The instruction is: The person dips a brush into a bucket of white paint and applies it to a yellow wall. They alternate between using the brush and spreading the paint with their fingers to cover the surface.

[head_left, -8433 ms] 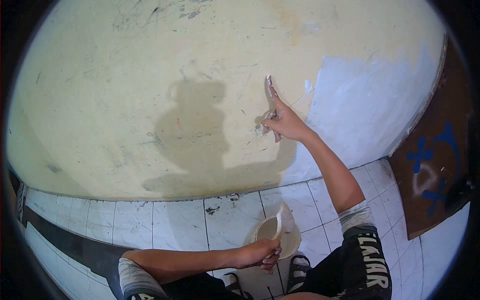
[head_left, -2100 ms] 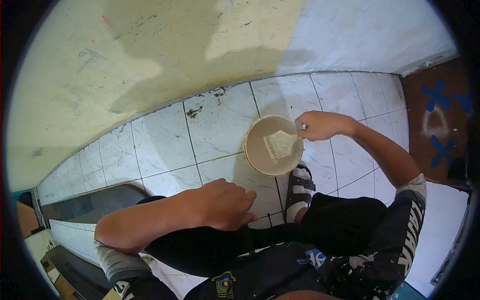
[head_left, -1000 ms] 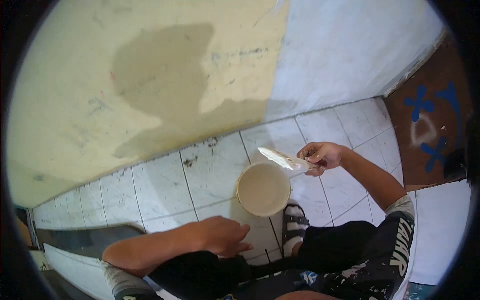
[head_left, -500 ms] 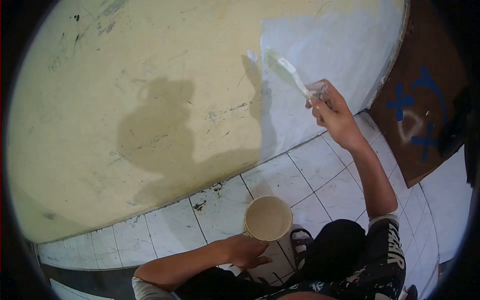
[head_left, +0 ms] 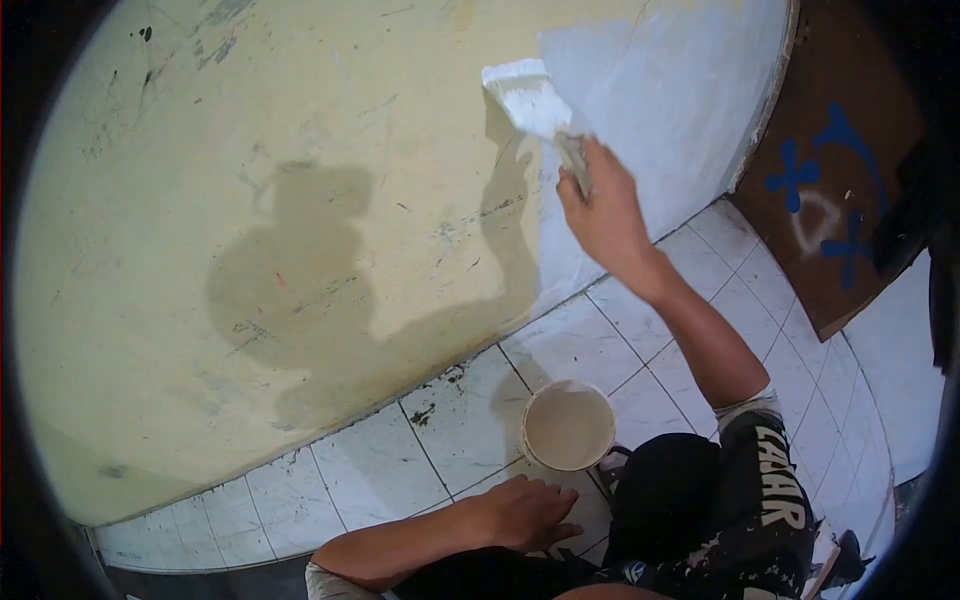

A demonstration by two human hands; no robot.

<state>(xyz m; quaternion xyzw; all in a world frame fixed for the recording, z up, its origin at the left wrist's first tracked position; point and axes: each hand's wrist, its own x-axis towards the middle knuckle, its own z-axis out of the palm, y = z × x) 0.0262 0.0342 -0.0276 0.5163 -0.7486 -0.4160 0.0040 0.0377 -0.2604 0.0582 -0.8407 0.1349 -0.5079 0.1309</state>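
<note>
My right hand [head_left: 605, 205] is wrapped round the handle of a wide paintbrush [head_left: 530, 100]. White paint coats the bristles, which are against or very near the yellow wall [head_left: 420, 90], just left of the painted white area [head_left: 640, 110]. Below, a round bucket [head_left: 569, 425] with a pale inside stands on the tiles; its contents are hard to make out. My left hand [head_left: 525, 513] hangs just below the bucket, apart from its rim, fingers loosely bent with the thumb apart and nothing visible in them.
White floor tiles [head_left: 570, 345] run along the foot of the wall, with dark crumbs [head_left: 424, 414] near the edge. At the right stands a brown board [head_left: 800, 250] with blue marks. My bent knee [head_left: 668, 485] is close to the bucket.
My right hand has moved left with the paintbrush, whose broad face now shows at the edge of the white area. My left hand is now clear of the bucket's rim.
</note>
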